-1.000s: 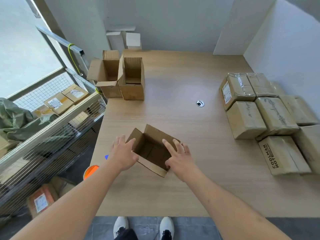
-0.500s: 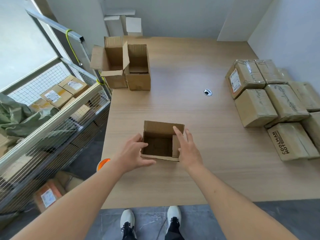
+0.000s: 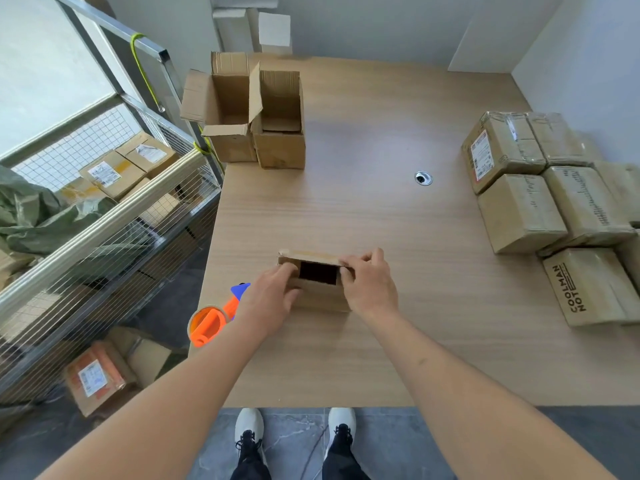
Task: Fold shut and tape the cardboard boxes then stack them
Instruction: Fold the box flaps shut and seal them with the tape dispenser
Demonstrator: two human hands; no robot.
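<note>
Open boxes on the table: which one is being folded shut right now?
The small box at the near edge, between the left hand and right hand; the two open boxes at the far left stand untouched.

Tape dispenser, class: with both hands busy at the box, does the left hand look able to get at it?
Probably yes. The dispenser lies at the table edge just outside the left hand, with nothing between them, though that hand must first let go of the box.

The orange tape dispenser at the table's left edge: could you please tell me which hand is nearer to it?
Left. The left hand rests on the small box just right of the orange tape dispenser; the right hand holds the box's far side, farther away.
</note>
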